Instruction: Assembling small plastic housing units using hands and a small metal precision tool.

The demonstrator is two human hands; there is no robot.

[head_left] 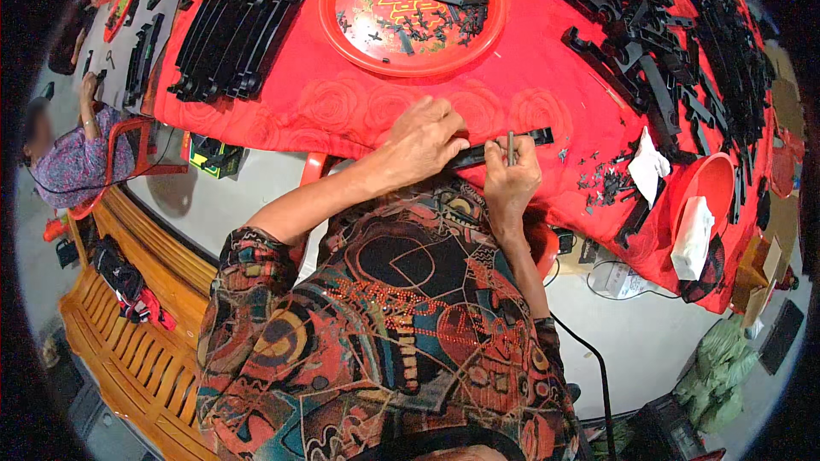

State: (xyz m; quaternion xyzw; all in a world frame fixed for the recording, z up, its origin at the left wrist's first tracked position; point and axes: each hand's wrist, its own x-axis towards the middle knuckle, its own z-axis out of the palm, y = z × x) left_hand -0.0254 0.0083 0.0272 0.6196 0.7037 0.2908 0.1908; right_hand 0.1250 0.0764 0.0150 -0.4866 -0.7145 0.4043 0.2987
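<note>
Left hand curls closed over a long black plastic strip at the table edge; right hand, just beside, pinches a thin metal tool upright against it.

Reds and blacks over a rose-patterned cloth

The surface wears a bright red cloth with tone-on-tone roses; the round red plastic tray carries a gold emblem under black bits. The long moulded plastic strip is black, like the stacked strips. The blouse swirls red, black, teal and orange; white crumpled tissues lie at the edge.
</note>
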